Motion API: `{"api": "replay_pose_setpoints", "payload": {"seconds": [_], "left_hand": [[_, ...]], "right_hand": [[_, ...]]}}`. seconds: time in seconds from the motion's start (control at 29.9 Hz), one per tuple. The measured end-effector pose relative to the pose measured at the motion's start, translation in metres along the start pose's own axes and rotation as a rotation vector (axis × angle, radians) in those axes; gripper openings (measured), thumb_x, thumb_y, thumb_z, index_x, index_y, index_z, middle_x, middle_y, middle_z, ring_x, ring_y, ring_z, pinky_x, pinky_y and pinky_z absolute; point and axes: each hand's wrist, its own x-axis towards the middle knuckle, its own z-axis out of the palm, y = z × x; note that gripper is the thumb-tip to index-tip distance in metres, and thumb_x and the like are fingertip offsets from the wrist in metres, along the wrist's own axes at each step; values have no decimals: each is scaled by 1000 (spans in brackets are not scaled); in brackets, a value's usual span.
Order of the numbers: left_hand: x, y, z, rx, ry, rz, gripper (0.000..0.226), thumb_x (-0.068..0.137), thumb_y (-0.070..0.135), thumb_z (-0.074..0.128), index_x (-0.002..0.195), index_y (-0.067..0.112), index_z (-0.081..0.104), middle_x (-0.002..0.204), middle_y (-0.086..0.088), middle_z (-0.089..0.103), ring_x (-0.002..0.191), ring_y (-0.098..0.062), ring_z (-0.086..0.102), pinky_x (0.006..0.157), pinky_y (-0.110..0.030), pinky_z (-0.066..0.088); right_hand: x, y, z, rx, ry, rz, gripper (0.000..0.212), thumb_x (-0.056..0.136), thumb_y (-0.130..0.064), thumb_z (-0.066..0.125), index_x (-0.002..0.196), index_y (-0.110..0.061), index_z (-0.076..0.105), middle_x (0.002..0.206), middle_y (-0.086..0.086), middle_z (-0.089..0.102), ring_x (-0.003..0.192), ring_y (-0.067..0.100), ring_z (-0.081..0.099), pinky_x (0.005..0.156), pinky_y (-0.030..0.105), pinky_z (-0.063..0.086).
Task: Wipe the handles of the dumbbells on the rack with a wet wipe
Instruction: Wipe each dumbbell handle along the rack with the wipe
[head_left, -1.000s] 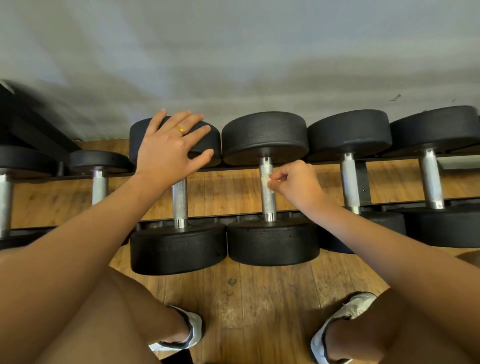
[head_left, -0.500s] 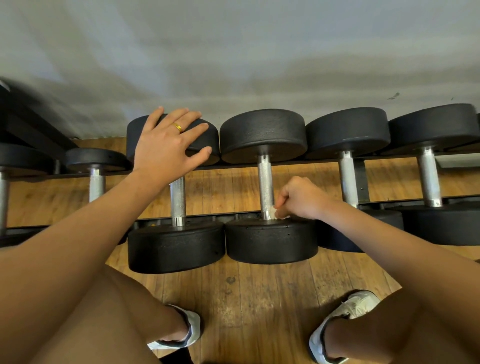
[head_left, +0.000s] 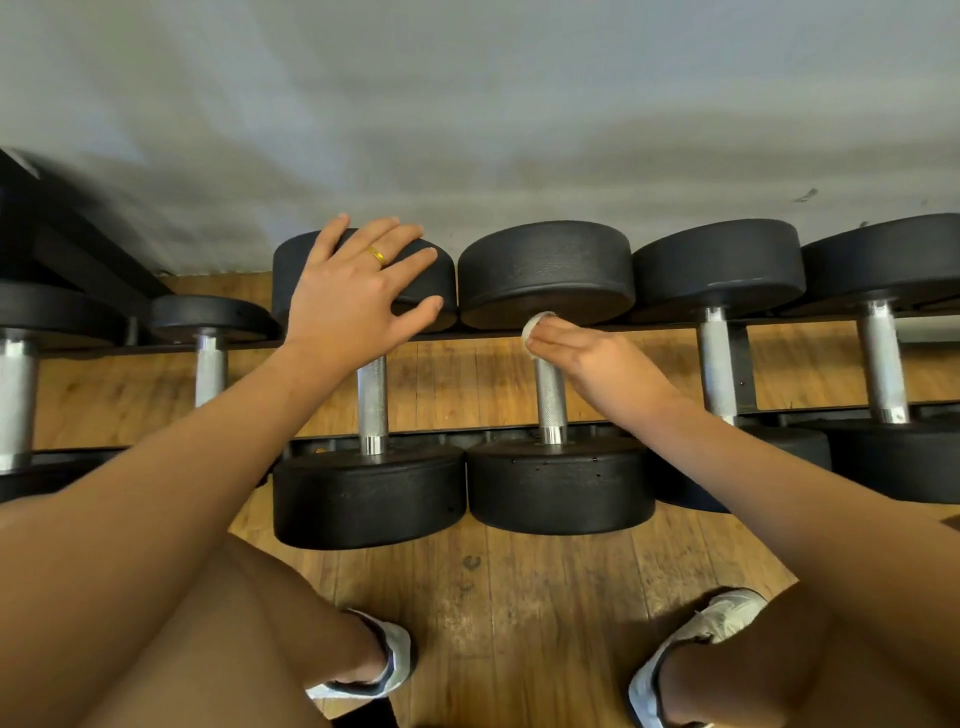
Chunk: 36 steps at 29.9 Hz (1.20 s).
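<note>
Just one cam, strapped to the head, wide-angle, pointing forward and down. It sits close over the dumbbell rack (head_left: 457, 434), with the wall (head_left: 467, 104) up top and the wooden floor (head_left: 519, 597) and shoes (head_left: 722, 616) at the bottom.

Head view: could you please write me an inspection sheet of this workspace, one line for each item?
Surface: black rack carrying a row of dumbbells, over a wooden floor.
Job's things: wet wipe, small and bunched, pressed on the far end of one handle, close to that dumbbell's far head.
Clutter: nothing seen.
Grippers: left hand rests flat, fingers spread, on the far head of the neighbouring dumbbell; right hand pinches the wet wipe against the handle.
Cables: nothing seen.
Surroundings: grey wall behind the rack; the person's shoes on the wooden floor below.
</note>
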Motion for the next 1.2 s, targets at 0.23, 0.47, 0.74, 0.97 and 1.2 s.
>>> {"api": "replay_pose_setpoints", "payload": {"seconds": [0.23, 0.47, 0.74, 0.97, 1.2], "left_hand": [[0, -1, 2, 5, -17, 5, 51, 101, 53, 48, 137, 20, 64, 147, -4, 57, 140, -24, 48, 120, -53, 26], [-1, -2, 2, -2, 7, 4, 50, 102, 53, 48, 136, 20, 65, 145, -4, 59, 139, -24, 49, 120, -52, 27], [-2, -2, 4, 6, 31, -3, 49, 101, 53, 50, 134, 20, 66, 144, -3, 60, 137, -24, 51, 119, -52, 28], [-1, 0, 4, 8, 50, -4, 48, 101, 52, 53, 132, 19, 68, 142, -3, 61, 135, -24, 53, 118, -52, 30], [-2, -1, 5, 12, 50, 0, 48, 101, 52, 52, 132, 19, 68, 143, -3, 61, 136, -24, 52, 118, -52, 29]], "right_hand": [[-3, 14, -11, 37, -168, -127, 62, 92, -2, 61, 150, -18, 43, 161, 0, 33, 150, 12, 24, 119, 36, 34], [-21, 28, -17, -92, -339, -414, 75, 93, -7, 60, 157, -22, 25, 164, -3, 18, 151, 9, 5, 120, 26, -4], [-3, 38, -21, -142, -229, -294, 89, 89, 0, 60, 159, -20, 9, 166, 2, 10, 153, 15, 8, 124, 35, 13], [-17, 25, -18, -14, -386, -421, 75, 89, 1, 61, 154, -24, 34, 164, -5, 24, 152, 13, 16, 125, 38, 20], [-25, 34, -20, -53, -368, -535, 72, 87, -3, 66, 151, -25, 39, 160, -6, 32, 151, 7, 15, 122, 35, 3]]}}
